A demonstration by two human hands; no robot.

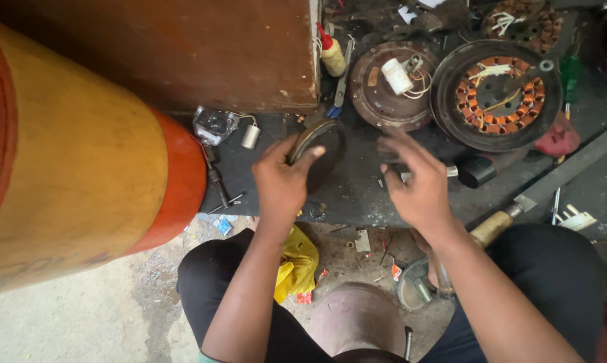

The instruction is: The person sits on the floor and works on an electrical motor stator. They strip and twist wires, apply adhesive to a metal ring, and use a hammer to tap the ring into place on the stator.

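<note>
Near the middle of the frame your left hand (281, 183) is curled around a dark, curved metal ring piece (311, 136), thumb on one side and fingers wrapped over the rim, holding it tilted on edge above the dark work mat (357, 188). Your right hand (419, 188), just right of centre, is spread with the fingers loosely extended — it hovers over a small grey metal part (405, 176) on the mat, and you cannot tell from here whether the fingertips actually grip it or only touch it. Just to the right of that hand lies a black cylindrical piece (477, 171). In the upper right of the frame sits a round stator (497, 95) with copper windings set in a dark ring, and to its left a rusty round cover plate (389, 86) with a white capacitor (397, 76) and loose wires lying on it. A small yellow bottle with a red nozzle (331, 54) stands at the upper centre, beside the brown wooden box (182, 47). A large orange and yellow cylinder (74, 154) fills the left side. At the lower right a file with a wooden handle (493, 227) rests across your knee, and a yellow cloth (296, 262) lies at the bottom centre between your legs.
</note>
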